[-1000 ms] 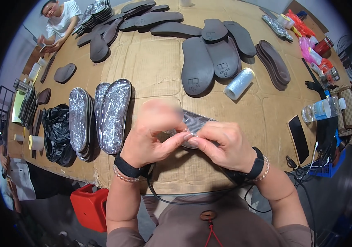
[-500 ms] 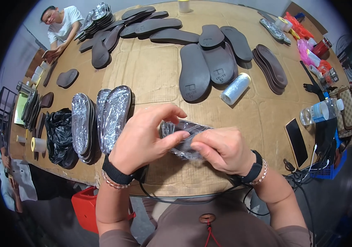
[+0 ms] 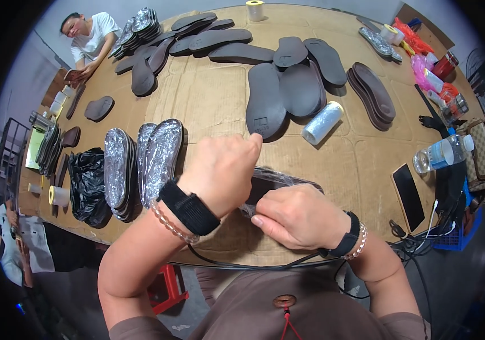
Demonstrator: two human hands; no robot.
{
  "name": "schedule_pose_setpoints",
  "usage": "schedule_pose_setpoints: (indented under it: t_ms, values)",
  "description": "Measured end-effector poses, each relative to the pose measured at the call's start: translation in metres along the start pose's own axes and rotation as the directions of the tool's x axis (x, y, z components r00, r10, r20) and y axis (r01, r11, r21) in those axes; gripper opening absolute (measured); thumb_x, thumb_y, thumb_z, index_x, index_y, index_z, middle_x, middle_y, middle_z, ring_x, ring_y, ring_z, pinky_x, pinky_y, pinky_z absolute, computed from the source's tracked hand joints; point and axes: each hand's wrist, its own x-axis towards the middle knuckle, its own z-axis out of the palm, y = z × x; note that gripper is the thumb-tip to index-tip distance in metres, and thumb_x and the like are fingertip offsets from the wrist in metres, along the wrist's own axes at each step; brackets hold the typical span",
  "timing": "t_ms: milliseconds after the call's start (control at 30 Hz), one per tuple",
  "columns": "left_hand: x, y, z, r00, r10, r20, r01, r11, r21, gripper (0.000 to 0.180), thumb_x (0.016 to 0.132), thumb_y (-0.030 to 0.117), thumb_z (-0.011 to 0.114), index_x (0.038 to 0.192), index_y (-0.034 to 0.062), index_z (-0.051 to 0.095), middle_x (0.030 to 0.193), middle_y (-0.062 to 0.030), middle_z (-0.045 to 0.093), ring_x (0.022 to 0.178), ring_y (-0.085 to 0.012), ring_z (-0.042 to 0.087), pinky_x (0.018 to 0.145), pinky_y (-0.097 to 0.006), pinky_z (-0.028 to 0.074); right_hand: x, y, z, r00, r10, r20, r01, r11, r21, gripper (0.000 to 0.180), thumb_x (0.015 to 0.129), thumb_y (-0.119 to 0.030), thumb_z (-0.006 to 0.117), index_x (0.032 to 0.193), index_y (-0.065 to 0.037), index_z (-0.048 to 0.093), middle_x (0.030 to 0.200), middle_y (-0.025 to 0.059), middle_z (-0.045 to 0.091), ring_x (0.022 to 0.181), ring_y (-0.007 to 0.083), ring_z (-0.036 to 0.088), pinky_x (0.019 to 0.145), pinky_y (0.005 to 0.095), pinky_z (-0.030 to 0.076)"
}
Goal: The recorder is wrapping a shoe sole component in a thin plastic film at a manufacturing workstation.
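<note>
Between my hands lies a dark shoe sole point(image 3: 260, 190) partly covered in clear plastic film, near the front edge of the table. My right hand point(image 3: 293, 218) is closed on its near side, thumb and fingers pressed together. My left hand point(image 3: 225, 170) is a closed fist above the sole's left end, back of the hand up; what its fingers hold is hidden. Beyond the hands, several bare dark soles point(image 3: 266, 99) lie beside a roll of clear film point(image 3: 323, 123). To the left, film-wrapped soles point(image 3: 162, 150) stand in stacks.
A crumpled black plastic bag point(image 3: 88, 184) sits at the left. On the right are a phone point(image 3: 408, 195), a clear bottle point(image 3: 438, 154) and cables point(image 3: 409, 241). Another person point(image 3: 92, 39) sits at the far left corner. A red stool point(image 3: 169, 286) stands below the table.
My left hand has lifted, turned back-up and moved slightly right and away, its fingers going from spread to closed. My right hand has shifted a little nearer and stays closed.
</note>
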Motion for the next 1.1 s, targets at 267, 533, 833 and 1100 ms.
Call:
schedule_pose_setpoints:
  t_ms: [267, 533, 833, 1100]
  values:
    - [0.018, -0.014, -0.034, 0.988, -0.061, 0.143, 0.097, 0.961, -0.259, 0.029, 0.078, 0.006, 0.064, 0.106, 0.0, 0.072, 0.086, -0.018, 0.075, 0.081, -0.034, 0.074, 0.077, -0.043, 0.059, -0.004, -0.005, 0.006, 0.981, 0.076, 0.18, -0.067, 0.996, -0.058, 0.051, 0.093, -0.041, 0.074, 0.115, 0.004, 0.065, 0.086, 0.0155, 0.068, 0.083, 0.0363, 0.067, 0.079, 0.0444, 0.054]
    - [0.028, -0.018, -0.034, 0.976, -0.071, 0.205, 0.128, 0.951, -0.282, 0.03, 0.078, 0.009, 0.066, 0.105, -0.0026, 0.072, 0.087, -0.0194, 0.075, 0.081, -0.0333, 0.075, 0.076, -0.041, 0.059, -0.005, -0.002, -0.003, 0.97, 0.017, 0.243, -0.004, 0.999, -0.051, 0.055, 0.085, -0.047, 0.08, 0.117, -0.004, 0.067, 0.078, 0.0127, 0.067, 0.079, 0.0341, 0.068, 0.077, 0.0427, 0.053]
    - [0.034, -0.022, -0.023, 0.985, -0.02, 0.171, 0.073, 0.948, -0.309, 0.03, 0.078, 0.009, 0.066, 0.104, -0.0028, 0.072, 0.085, -0.0188, 0.076, 0.079, -0.0337, 0.074, 0.075, -0.042, 0.059, -0.001, 0.0, -0.001, 0.982, -0.12, 0.146, 0.124, 0.992, -0.014, 0.017, 0.094, -0.021, 0.071, 0.107, -0.009, 0.069, 0.079, 0.0083, 0.065, 0.08, 0.0289, 0.068, 0.078, 0.0431, 0.052]
    - [0.013, -0.023, -0.038, 0.991, 0.049, 0.127, 0.009, 0.907, -0.42, 0.05, 0.08, 0.016, 0.066, 0.128, 0.0056, 0.064, 0.119, -0.0186, 0.071, 0.105, -0.0286, 0.069, 0.088, -0.039, 0.057, -0.004, 0.001, 0.001, 0.995, -0.034, 0.095, 0.031, 0.999, 0.034, 0.026, 0.087, -0.016, 0.073, 0.112, -0.009, 0.073, 0.09, 0.0094, 0.068, 0.082, 0.0299, 0.068, 0.076, 0.0431, 0.054]
